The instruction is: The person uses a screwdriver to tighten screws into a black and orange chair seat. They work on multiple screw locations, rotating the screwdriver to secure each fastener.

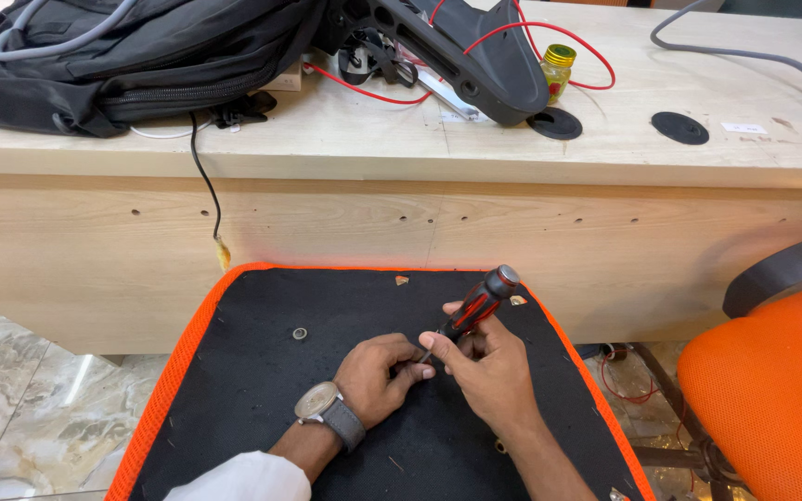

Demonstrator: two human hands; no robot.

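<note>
Right hand (pixel 486 371) clamped round a screwdriver (pixel 472 311) with a red-and-black handle, fingers wrapped on the grip, handle tilted up and to the far right, tip pointing down-left toward the other hand. Left hand (pixel 378 376) rests on the seat panel (pixel 262 390), fingers curled together and pinched at the screwdriver tip; what they pinch is too small to tell. Grey watch (pixel 327 411) on the left wrist, white sleeve (pixel 243 478) at the near edge. Panel is black with an orange rim, lying flat in the near middle, right against the front of a pale wood desk (pixel 420 232). Small metal washer (pixel 300 333) sits on the panel left of the hands, apart from them. On the desk top, far left: black backpack (pixel 132 60). Far middle: black plastic chair part (pixel 475 56) with a red wire (pixel 549 37) looped by it, small yellow-lidded jar (pixel 558 70) just right of it. Two black round caps (pixel 679 127) on the desk right of that, grey cable (pixel 744 56) at far right. Orange chair (pixel 772 380) at near right. Marble floor (pixel 30 399) at near left.
</note>
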